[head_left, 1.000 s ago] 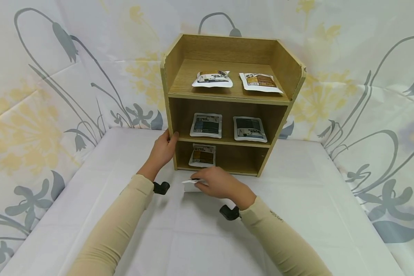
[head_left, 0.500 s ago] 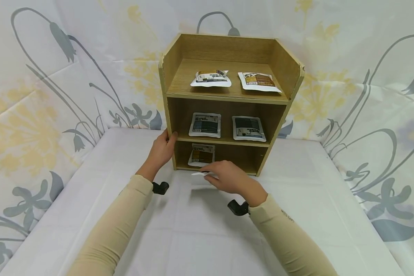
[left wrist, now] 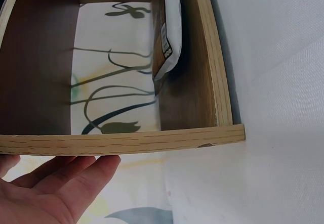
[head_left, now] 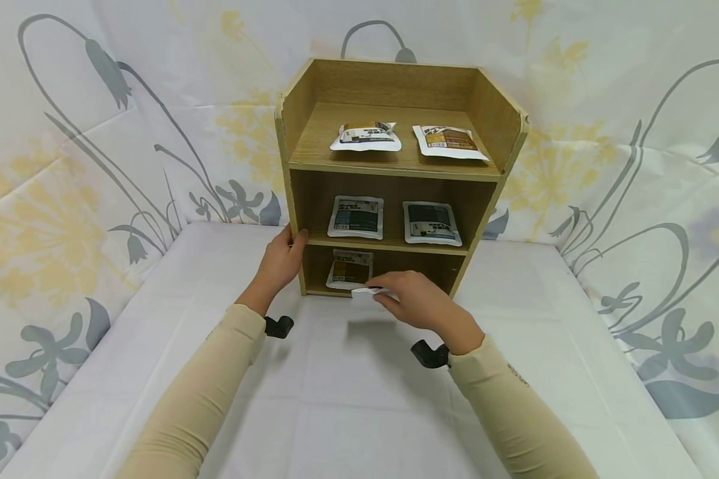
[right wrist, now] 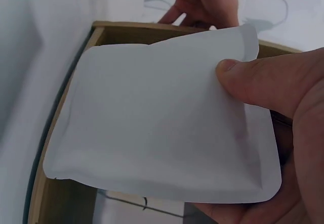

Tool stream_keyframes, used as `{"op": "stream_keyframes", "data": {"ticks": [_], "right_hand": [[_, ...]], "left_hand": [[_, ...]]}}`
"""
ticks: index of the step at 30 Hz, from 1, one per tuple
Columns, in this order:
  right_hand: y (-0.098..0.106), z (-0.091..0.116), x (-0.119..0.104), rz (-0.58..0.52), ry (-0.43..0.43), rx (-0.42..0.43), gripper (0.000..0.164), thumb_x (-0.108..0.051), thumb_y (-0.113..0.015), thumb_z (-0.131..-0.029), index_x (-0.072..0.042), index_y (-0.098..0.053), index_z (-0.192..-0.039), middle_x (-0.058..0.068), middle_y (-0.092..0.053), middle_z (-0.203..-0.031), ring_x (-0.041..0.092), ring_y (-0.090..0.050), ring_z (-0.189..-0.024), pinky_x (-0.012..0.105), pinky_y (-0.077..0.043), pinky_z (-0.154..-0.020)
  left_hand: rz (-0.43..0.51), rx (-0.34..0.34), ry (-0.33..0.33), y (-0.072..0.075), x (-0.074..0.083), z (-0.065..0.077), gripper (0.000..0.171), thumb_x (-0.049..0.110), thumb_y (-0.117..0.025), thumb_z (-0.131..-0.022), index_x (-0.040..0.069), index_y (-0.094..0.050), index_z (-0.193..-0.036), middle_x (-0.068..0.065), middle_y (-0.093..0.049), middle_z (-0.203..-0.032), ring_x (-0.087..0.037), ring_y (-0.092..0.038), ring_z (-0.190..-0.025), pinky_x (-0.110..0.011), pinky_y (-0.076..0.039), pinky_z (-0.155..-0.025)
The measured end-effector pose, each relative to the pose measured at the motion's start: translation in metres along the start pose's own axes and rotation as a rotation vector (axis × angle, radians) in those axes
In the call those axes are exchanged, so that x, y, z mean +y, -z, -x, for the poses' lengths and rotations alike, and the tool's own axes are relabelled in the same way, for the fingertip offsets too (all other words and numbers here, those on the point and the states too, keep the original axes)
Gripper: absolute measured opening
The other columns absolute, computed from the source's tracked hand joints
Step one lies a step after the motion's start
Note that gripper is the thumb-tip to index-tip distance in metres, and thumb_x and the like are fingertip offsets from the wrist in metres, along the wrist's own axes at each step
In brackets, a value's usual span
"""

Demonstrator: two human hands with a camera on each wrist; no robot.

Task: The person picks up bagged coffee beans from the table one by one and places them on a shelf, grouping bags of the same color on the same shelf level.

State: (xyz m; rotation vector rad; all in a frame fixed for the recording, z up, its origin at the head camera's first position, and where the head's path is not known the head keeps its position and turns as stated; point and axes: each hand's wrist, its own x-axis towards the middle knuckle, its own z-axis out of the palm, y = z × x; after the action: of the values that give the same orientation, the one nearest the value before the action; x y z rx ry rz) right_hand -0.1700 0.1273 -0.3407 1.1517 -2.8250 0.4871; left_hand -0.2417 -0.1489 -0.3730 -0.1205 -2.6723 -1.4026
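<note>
My right hand [head_left: 416, 296] pinches a flat white food pouch [right wrist: 162, 118] before the lowest tier of a small wooden shelf [head_left: 395, 173]. The thumb lies across its plain white back, with the other fingers underneath. From the head view the pouch is nearly edge-on. On the shelf's left side my left hand [head_left: 280, 263] rests, its straight fingers [left wrist: 96, 178] touching the outside of the side panel [left wrist: 126, 142]. A brown-labelled pouch [head_left: 350, 269] stands at the left of the lowest tier, close to the held pouch.
Two dark-labelled pouches, a left one [head_left: 356, 217] and a right one [head_left: 432, 223], occupy the middle tier. On top lie a left pouch [head_left: 367, 137] and a brown-labelled right pouch [head_left: 451, 142]. White cloth [head_left: 359, 412] covers the table; a flowered backdrop [head_left: 156, 120] rises behind.
My right hand has moved right and up towards the lowest tier, carrying the white pouch above the table. The left hand remains at the shelf's side.
</note>
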Motion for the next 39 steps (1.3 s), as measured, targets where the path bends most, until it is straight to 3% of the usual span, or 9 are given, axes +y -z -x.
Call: {"op": "stream_keyframes", "data": {"ticks": [10, 24, 39], "right_hand": [[0.001, 0.007, 0.013, 0.036, -0.020, 0.085, 0.028, -0.016, -0.063, -0.095, -0.009, -0.067, -0.121, 0.006, -0.071, -0.115, 0.022, -0.068, -0.101, 0.038, -0.055, -0.086], [0.001, 0.013, 0.024, 0.067, -0.096, 0.142, 0.028, -0.014, -0.063, -0.094, -0.004, -0.067, -0.119, 0.010, -0.070, -0.114, 0.025, -0.069, -0.099, 0.040, -0.056, -0.084], [-0.013, 0.021, 0.045, 0.123, -0.140, 0.211, 0.026, -0.013, -0.064, -0.093, -0.003, -0.067, -0.117, 0.013, -0.070, -0.113, 0.027, -0.069, -0.094, 0.041, -0.057, -0.078]], "left_hand": [[-0.001, 0.005, -0.009, 0.000, -0.002, -0.001, 0.062, 0.053, -0.029, -0.102, 0.012, -0.036, -0.149, -0.020, -0.055, -0.137, -0.036, -0.057, -0.121, -0.052, -0.048, -0.098], [-0.003, 0.001, -0.003, 0.000, 0.000, 0.000, 0.063, 0.054, -0.029, -0.102, 0.013, -0.036, -0.149, -0.019, -0.055, -0.138, -0.036, -0.057, -0.122, -0.052, -0.047, -0.099], [-0.001, 0.001, -0.006, 0.000, 0.001, 0.001, 0.062, 0.052, -0.029, -0.102, 0.012, -0.035, -0.150, -0.020, -0.054, -0.138, -0.036, -0.057, -0.122, -0.052, -0.047, -0.100]]}}
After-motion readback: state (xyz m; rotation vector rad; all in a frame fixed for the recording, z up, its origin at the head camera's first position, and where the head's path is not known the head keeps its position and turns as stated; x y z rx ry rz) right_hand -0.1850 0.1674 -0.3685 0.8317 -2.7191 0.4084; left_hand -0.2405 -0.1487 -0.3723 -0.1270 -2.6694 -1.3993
